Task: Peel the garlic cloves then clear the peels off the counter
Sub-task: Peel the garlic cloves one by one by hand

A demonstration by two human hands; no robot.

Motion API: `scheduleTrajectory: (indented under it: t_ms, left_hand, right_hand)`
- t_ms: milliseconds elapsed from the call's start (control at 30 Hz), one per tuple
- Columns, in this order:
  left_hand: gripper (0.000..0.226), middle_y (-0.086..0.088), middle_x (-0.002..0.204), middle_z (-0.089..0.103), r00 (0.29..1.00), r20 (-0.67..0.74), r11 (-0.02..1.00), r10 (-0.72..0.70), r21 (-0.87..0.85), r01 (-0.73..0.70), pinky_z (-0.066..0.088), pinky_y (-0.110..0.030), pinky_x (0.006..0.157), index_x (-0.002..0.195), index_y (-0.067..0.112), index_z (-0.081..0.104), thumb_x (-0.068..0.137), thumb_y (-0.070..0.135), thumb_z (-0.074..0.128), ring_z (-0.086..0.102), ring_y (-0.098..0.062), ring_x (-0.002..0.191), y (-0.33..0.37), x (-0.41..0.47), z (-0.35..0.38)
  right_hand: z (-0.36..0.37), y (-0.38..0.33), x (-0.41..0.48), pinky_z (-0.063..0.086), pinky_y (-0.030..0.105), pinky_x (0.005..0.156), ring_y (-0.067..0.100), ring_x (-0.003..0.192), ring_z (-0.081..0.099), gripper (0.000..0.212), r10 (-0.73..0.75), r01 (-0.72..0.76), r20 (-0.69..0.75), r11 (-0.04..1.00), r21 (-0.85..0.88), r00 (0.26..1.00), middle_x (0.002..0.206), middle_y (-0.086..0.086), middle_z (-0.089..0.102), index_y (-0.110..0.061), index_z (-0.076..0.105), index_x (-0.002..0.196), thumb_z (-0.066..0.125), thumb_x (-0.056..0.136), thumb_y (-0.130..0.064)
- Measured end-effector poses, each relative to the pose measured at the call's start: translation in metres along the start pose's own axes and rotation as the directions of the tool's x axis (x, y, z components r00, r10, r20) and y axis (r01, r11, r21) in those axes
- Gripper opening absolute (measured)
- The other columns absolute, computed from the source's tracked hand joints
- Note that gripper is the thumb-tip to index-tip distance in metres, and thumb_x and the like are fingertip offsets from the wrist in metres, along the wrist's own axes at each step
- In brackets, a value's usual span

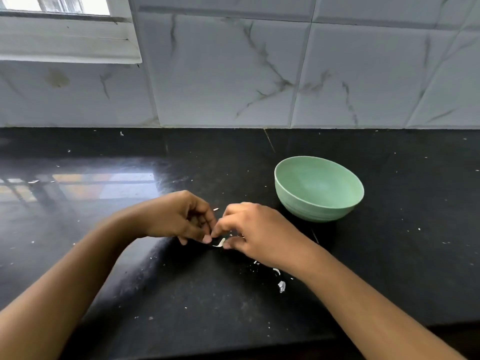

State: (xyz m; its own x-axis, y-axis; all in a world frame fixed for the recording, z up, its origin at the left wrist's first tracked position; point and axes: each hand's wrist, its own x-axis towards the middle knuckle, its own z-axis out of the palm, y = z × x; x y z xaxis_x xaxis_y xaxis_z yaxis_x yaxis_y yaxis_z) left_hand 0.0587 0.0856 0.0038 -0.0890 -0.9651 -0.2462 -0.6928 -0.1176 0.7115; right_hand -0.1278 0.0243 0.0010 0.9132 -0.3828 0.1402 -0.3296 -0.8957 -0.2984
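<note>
My left hand [179, 216] and my right hand [255, 232] meet fingertip to fingertip just above the black counter [181, 294]. Between them shows a small pale garlic clove [220, 242] with a strip of skin curling off it. Both hands have curled fingers pinching at it; most of the clove is hidden by the fingers. White peel scraps [281, 285] lie on the counter under my right wrist. One more tiny flake [215, 209] sits just beyond my fingers.
A pale green bowl [319, 188] stands on the counter to the right of my hands, and its visible inside looks bare. A marble-tiled wall [233, 74] closes the back, with a window frame [70, 40] at upper left. Small white specks dot the counter.
</note>
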Motion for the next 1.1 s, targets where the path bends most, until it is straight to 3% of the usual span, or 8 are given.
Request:
scheduleTrajectory:
  t_ms: [133,267,367,500,633,800,933,1100]
  left_hand:
    - [0.014,-0.009,0.08,0.072,0.999,0.048,1.0,0.015,-0.027,-0.013,0.055,-0.026,0.061,0.087,0.019,0.072,0.076,0.013,0.078,0.066,-0.02,0.072,-0.006,-0.004,-0.005]
    - [0.017,-0.004,0.075,0.072,0.999,0.026,0.999,0.033,-0.022,-0.032,0.052,-0.023,0.056,0.086,0.018,0.072,0.072,0.018,0.082,0.065,-0.014,0.065,-0.005,-0.003,-0.002]
    - [0.018,-0.006,0.074,0.072,0.994,-0.076,0.993,0.081,-0.08,-0.087,0.05,-0.021,0.056,0.084,0.018,0.071,0.07,0.019,0.082,0.062,-0.009,0.056,0.001,-0.001,0.005]
    - [0.018,-0.003,0.065,0.071,0.967,-0.226,0.912,0.114,-0.362,-0.192,0.052,-0.019,0.055,0.079,0.012,0.069,0.065,0.022,0.076,0.065,-0.009,0.056,0.009,0.004,0.023]
    - [0.019,-0.008,0.064,0.07,0.945,-0.319,0.866,0.072,-0.45,-0.217,0.054,-0.02,0.056,0.076,0.009,0.072,0.067,0.025,0.074,0.066,-0.012,0.058,0.009,0.009,0.033]
    - [0.009,-0.005,0.067,0.072,0.918,-0.391,0.904,0.065,-0.366,-0.22,0.057,-0.026,0.06,0.071,0.022,0.074,0.069,0.031,0.073,0.07,-0.014,0.061,0.003,0.013,0.033]
    - [0.009,0.005,0.061,0.071,0.878,-0.453,0.977,0.152,-0.067,-0.203,0.053,-0.02,0.06,0.078,0.024,0.073,0.086,0.021,0.069,0.069,-0.007,0.058,0.0,0.014,0.036]
    - [0.01,0.014,0.06,0.066,0.821,-0.503,0.962,0.269,0.188,-0.199,0.052,-0.026,0.06,0.079,0.027,0.073,0.086,0.032,0.069,0.064,-0.001,0.057,-0.004,0.014,0.037]
  right_hand:
    - [0.011,0.002,0.006,0.037,0.028,0.069,0.011,0.099,0.05,0.012,-0.027,0.027,0.003,0.999,-0.02,1.0,0.098,-0.007,0.059,-0.028,0.068,0.097,0.063,0.086,-0.028]
    - [0.016,0.008,0.008,0.044,0.033,0.07,0.015,0.09,0.056,0.004,0.001,-0.001,-0.086,1.0,0.003,0.996,0.093,-0.006,0.059,-0.026,0.064,0.089,0.06,0.087,-0.025]
    - [0.014,0.013,0.009,0.043,0.023,0.064,0.004,0.072,0.055,0.002,0.104,-0.055,-0.236,0.977,0.204,0.966,0.08,-0.011,0.06,-0.025,0.064,0.083,0.064,0.084,-0.023]
    - [0.009,0.014,0.009,0.041,0.015,0.052,0.0,0.052,0.051,0.011,0.342,-0.086,-0.245,0.722,0.687,0.907,0.06,-0.01,0.06,-0.017,0.065,0.075,0.07,0.082,-0.012]
    - [0.011,0.015,0.008,0.039,0.016,0.04,0.009,0.044,0.053,0.013,0.431,-0.05,-0.202,0.506,0.861,0.88,0.055,0.0,0.062,-0.011,0.062,0.074,0.068,0.084,-0.004]
    - [0.013,0.017,0.008,0.048,0.024,0.044,0.013,0.05,0.06,0.016,0.439,-0.072,-0.233,0.574,0.816,0.868,0.059,0.005,0.066,-0.014,0.061,0.072,0.068,0.082,-0.004]
    - [0.016,0.021,0.007,0.056,0.032,0.05,0.018,0.054,0.063,0.014,0.4,-0.109,-0.266,0.705,0.701,0.877,0.067,0.004,0.07,-0.02,0.064,0.076,0.069,0.082,-0.008]
    - [0.013,0.025,0.007,0.057,0.026,0.058,0.004,0.056,0.063,0.015,0.35,-0.123,-0.244,0.762,0.636,0.904,0.057,-0.008,0.067,-0.021,0.071,0.075,0.071,0.082,-0.007]
